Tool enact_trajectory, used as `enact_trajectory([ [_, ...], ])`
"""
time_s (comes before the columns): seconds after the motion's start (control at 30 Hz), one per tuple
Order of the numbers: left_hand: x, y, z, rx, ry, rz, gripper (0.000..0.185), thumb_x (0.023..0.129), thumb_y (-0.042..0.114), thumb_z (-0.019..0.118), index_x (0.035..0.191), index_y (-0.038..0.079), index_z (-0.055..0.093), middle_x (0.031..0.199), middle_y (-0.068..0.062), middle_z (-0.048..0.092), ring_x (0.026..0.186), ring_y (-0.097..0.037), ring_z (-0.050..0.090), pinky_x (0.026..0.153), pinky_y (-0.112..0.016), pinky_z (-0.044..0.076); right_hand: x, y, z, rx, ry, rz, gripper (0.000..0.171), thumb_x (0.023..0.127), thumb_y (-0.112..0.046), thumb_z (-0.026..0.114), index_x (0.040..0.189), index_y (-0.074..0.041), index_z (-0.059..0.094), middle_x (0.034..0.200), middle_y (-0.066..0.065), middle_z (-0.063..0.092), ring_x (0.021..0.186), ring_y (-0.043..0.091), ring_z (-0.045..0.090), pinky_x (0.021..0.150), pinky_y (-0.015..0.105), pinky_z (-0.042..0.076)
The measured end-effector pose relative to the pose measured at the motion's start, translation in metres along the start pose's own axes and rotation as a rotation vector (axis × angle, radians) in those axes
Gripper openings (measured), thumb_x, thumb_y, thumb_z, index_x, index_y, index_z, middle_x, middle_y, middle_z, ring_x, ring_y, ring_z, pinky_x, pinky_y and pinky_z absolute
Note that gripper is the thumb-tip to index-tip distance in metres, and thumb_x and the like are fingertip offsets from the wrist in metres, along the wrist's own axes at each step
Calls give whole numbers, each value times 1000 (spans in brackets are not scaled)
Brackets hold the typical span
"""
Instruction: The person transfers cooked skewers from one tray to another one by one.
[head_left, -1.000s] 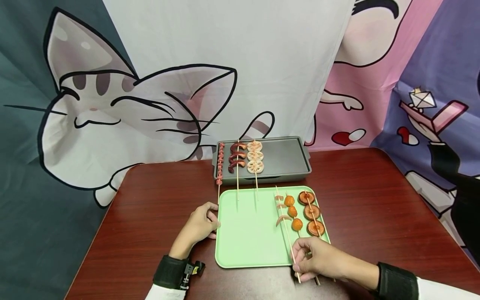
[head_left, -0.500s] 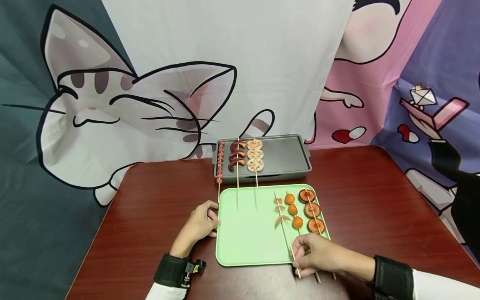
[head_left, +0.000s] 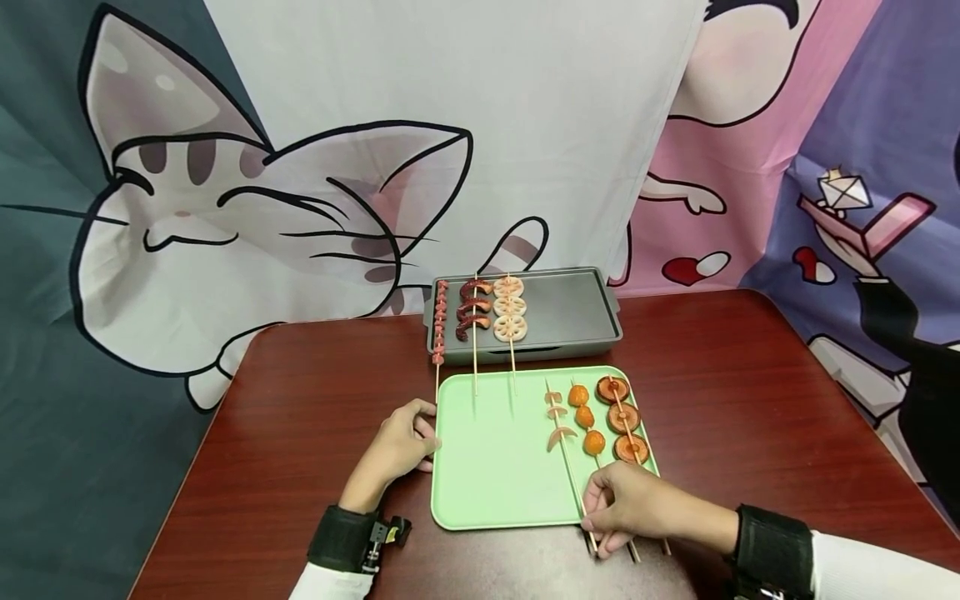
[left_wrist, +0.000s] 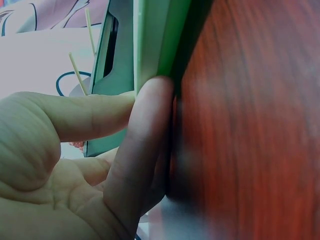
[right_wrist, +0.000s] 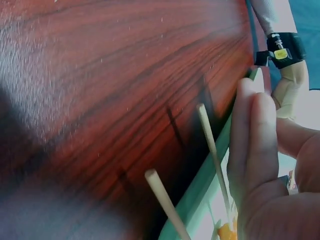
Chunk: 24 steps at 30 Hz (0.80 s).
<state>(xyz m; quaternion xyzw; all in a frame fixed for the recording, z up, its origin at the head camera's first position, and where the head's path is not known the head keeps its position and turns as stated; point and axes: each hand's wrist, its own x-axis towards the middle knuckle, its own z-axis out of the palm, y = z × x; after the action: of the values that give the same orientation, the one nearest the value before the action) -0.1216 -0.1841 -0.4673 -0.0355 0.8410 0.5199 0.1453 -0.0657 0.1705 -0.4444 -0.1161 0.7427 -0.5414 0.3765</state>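
Note:
A light green tray (head_left: 495, 483) lies on the table. My left hand (head_left: 400, 442) pinches its left edge between thumb and fingers; the left wrist view shows a fingertip (left_wrist: 155, 95) under the rim. At the tray's front right, my right hand (head_left: 626, 504) pinches the stick end of a skewer of thin pale pink slices (head_left: 557, 412). This skewer slants over the tray, left of a skewer of orange balls (head_left: 585, 417) and a skewer of mushroom caps (head_left: 623, 417). Bare stick ends (right_wrist: 151, 174) of these two jut past the tray's front rim beside my right hand.
Behind the tray stands a grey grill pan (head_left: 566, 312). On its left side lie a skewer of small red pieces (head_left: 440, 321), a tentacle skewer (head_left: 474, 308) and a lotus root skewer (head_left: 510, 308), their sticks pointing forward. A cartoon cloth (head_left: 337, 75) hangs behind the table.
The pink-slice skewer's tip has shifted slightly left and down toward the tray, with my right hand still at its stick. My left hand stays at the tray edge.

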Motion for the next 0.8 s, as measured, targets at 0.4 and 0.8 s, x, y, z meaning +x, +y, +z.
enact_trajectory([
  [0.4, -4, 3, -2, 1, -3, 1, 45, 92, -7, 67, 135, -3, 57, 90, -16, 61, 69, -24, 64, 57, -38, 63, 5, -3, -1, -80, 17, 38, 21, 83, 3, 81, 77, 2, 61, 65, 14, 69, 55, 25, 74, 54, 31, 63],
  [0.8, -2, 2, 0, -4, 4, 1, 44, 91, -7, 68, 134, -2, 59, 89, -15, 61, 68, -23, 64, 56, -38, 63, 3, -10, -9, -128, 0, -3, 15, 89, -2, 78, 83, 0, 64, 67, 12, 70, 55, 21, 72, 52, 34, 63],
])
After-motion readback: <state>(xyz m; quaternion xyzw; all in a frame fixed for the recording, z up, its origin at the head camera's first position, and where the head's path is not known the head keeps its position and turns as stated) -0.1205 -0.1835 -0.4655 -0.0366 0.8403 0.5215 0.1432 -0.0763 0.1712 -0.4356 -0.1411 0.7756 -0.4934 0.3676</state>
